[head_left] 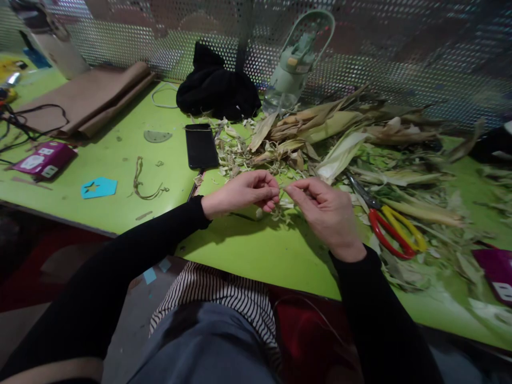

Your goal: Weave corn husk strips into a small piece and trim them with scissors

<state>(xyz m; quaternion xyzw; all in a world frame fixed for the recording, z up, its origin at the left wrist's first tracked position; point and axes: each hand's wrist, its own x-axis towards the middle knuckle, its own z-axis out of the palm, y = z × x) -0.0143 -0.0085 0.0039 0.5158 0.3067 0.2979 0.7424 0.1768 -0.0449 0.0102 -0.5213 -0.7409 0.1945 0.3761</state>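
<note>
Bare left hand (258, 191): fingers are curling together, contents indiscernible. Bare right hand (322, 210): thumb and forefinger are pinching together, contents indiscernible. Pale, dry, leafy husks (330, 126): lying heaped beyond the hands on lime-green table (244, 253), near red-and-yellow-handled metal scissors (374, 206).

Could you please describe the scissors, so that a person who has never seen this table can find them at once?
On the green table, look at the pile of dry leaves right of centre. The scissors lie on its near side, just to the right of the person's right hand. Unlike the pale leaves around them, they have one red and one yellow handle.
</note>
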